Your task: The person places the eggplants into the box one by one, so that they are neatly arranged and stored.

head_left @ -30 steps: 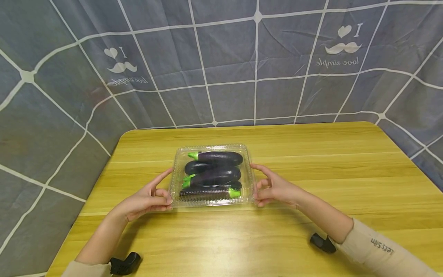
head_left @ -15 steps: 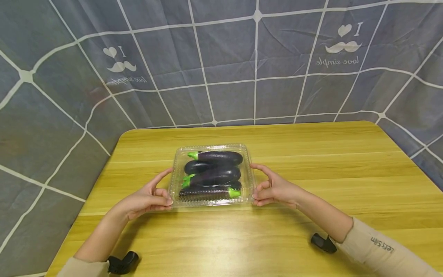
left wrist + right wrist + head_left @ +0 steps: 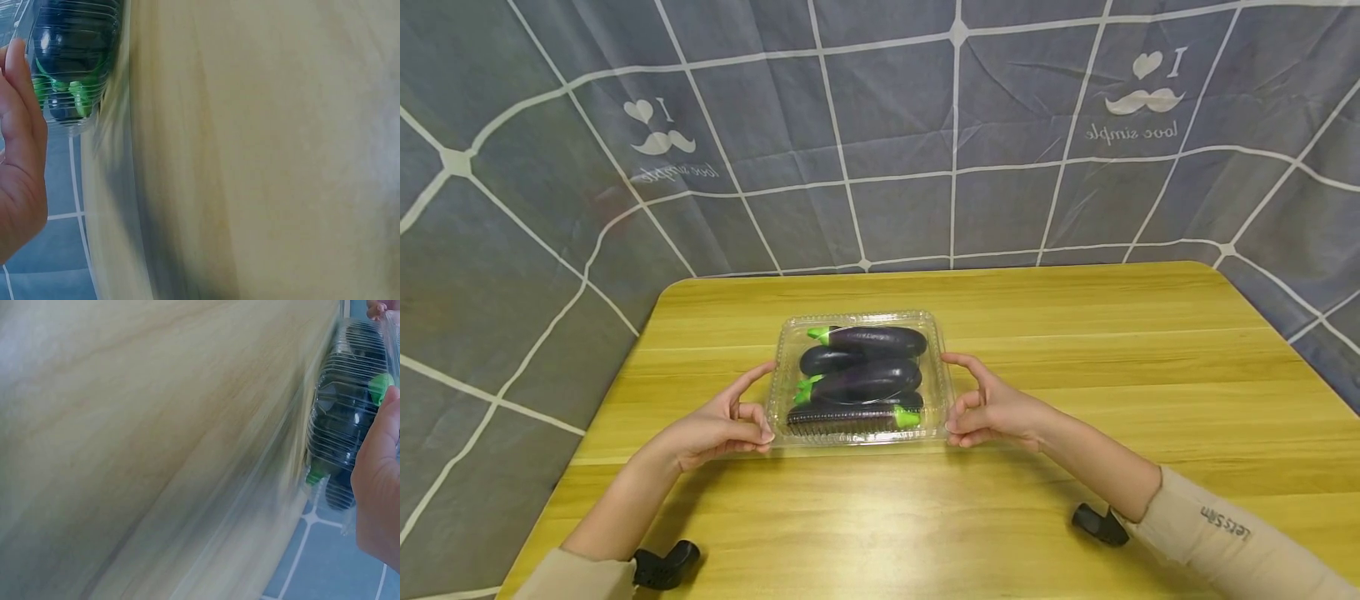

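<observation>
A clear plastic clamshell box (image 3: 865, 440) with its lid down sits between my two hands over the wooden table. Inside lie several dark purple eggplants (image 3: 865, 380) with bright green caps. My left hand (image 3: 722, 429) pinches the box's near left corner with the thumb on top, its index finger stretched along the left side. On the other side, my right hand (image 3: 992, 412) grips the near right corner the same way. The ribbed wall of the box (image 3: 75, 37) shows beside the left fingers in the left wrist view, and the right wrist view shows the right hand against it.
The yellow wood-grain table (image 3: 1120, 358) spreads out on all sides of the box. A grey curtain (image 3: 895, 133) with white lines hangs behind it and at both sides. Black wrist-worn devices (image 3: 666, 565) sit at both sleeves.
Almost nothing differs: both hands keep their hold on the box's corners. The left forearm has shifted very slightly, and the box stays in place.
</observation>
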`<state>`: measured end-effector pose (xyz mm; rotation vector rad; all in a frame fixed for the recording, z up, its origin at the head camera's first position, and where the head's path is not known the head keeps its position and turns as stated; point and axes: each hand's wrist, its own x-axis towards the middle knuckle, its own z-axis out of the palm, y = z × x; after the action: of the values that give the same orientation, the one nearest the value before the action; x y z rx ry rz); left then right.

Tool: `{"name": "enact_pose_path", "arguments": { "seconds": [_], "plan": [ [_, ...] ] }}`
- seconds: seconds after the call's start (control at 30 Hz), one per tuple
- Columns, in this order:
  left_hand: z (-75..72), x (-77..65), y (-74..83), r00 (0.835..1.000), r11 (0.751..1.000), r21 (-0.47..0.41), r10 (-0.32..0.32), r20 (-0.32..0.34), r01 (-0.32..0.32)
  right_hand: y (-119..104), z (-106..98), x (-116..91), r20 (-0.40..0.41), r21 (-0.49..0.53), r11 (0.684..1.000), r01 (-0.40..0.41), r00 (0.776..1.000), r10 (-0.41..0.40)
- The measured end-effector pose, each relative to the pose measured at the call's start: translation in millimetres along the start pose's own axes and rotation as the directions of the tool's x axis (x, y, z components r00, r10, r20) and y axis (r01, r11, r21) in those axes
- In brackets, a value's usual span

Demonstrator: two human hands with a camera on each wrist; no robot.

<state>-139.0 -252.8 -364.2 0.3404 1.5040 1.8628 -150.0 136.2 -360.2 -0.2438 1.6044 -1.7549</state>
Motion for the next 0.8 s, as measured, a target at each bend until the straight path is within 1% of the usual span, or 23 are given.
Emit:
{"name": "enact_pose_path", "arguments": {
  "seconds": [0.33,0.47,0.8],
  "plan": [
    [2.6,0.5,2.7,1.0,1.0,0.018,-0.012,-0.02,0.013,2.4,0.0,0.1,-0.023,-0.002,1.0,0.001,1.0,-0.001],
    [2.6,0.9,2.7,1.0,1.0,0.021,-0.015,-0.028,0.016,2.9,1.9,0.1,-0.033,0.028,1.0,0.001,0.999,0.0],
    [-0.1,0.8,0.4,1.0,1.0,0.006,0.017,0.001,-0.017,2.3,4.9,0.7,-0.049,0.095,0.995,0.003,0.999,0.001]
  ]
}}
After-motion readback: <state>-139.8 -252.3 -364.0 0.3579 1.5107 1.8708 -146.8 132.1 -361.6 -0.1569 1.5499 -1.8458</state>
